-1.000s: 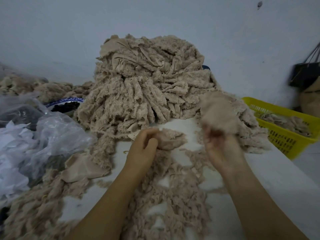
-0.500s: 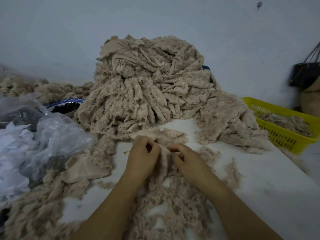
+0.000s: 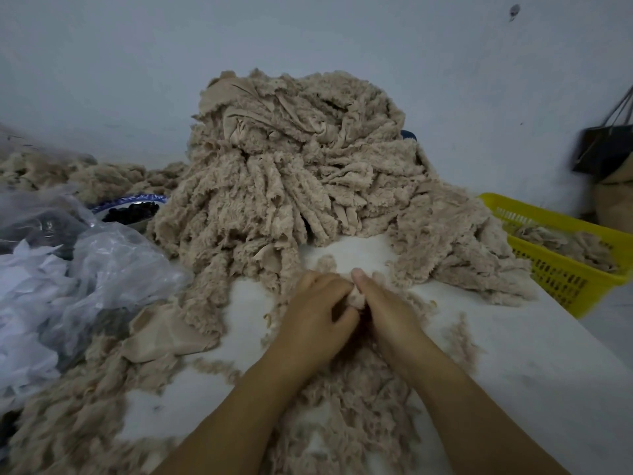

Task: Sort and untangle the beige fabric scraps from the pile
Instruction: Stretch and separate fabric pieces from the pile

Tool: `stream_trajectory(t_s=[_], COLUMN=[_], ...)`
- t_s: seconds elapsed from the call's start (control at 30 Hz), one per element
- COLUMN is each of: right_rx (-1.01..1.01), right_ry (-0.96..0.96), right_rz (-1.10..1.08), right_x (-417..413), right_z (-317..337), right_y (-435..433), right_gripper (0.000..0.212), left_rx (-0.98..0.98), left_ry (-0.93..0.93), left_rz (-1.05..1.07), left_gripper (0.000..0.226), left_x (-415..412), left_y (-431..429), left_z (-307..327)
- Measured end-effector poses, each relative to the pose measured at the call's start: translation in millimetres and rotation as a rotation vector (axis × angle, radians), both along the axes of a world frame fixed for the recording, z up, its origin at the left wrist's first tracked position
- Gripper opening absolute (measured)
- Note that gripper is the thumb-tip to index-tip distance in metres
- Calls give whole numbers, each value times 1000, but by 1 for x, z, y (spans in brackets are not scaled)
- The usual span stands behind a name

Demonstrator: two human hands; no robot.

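Both hands meet over the middle of the white surface, and the reason looks plain: a small beige scrap is bunched between them, and two opposing grips give the purchase needed to tease its tufts apart. The left hand has its fingers curled in over the left side of the scrap. The right hand pinches it from the other side, thumb raised and pressed against the wad. Both sets of fingers are thus clamped on the same piece, knuckles almost touching, with only a little fabric showing between them; how much is tucked inside the palms cannot be told. The big pile rises just beyond the fingers, close enough that the next piece should be a short reach, and its lowest strips trail down to the left of the left fingers. On the near side of the fingers, under the wrists, lies a loose drift of scraps; whether waiting or finished I cannot tell. Well off to the right of the fingers sits a yellow basket holding some beige pieces, likely the place for sorted ones. Far to the left are crumpled plastic bags and a bowl of dark bits.
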State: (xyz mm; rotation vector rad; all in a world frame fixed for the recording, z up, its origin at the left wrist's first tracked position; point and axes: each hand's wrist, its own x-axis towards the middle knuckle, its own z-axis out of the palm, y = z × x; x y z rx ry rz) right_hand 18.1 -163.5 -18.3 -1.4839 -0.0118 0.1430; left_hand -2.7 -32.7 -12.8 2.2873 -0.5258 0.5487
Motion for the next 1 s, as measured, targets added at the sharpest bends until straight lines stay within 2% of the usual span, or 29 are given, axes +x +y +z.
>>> stream_trajectory(t_s=[0.03, 0.13, 0.2, 0.3, 0.4, 0.47, 0.57, 0.67, 0.73, 0.8, 0.87, 1.0], right_rx=[72, 186, 325, 466, 571, 614, 631, 670, 686, 691, 682, 634], right_ry=[37, -12, -52, -39, 0, 15, 40, 76, 111, 117, 107, 71], right_rz=[-58, -162, -157, -129, -157, -169, -177, -213, -235, -225, -188, -127], right_x=[1, 8, 10, 11, 13, 14, 15, 18, 19, 19, 19, 17], right_z=[3, 8, 11, 14, 16, 17, 15, 16, 18, 18, 17, 15], right_y=[-1, -11, -15, -19, -26, -29, -30, -33, -36, -35, -30, -22], right_gripper=[36, 36, 32, 36, 38, 38, 40, 41, 42, 43, 43, 43], left_rx=[26, 13, -18, -73, -168, -313, -675, -1016, -1115, -946, -610, -94], left_ry=[21, 98, 163, 230, 321, 355, 472, 583, 577, 531, 394, 261], left_rz=[-21, 52, 85, 14, 17, 24, 24, -101, -103, 70, 190, -23], left_gripper=[14, 10, 8, 5, 42, 59, 65, 47, 37, 36, 30, 23], left_x=[1, 6, 9, 10, 11, 9, 9, 15, 16, 15, 13, 9], left_y=[-1, 6, 12, 16, 23, 25, 27, 35, 40, 41, 35, 16], left_z=[-2, -6, -7, -7, -7, -5, 1, 2, 4, 3, 2, -4])
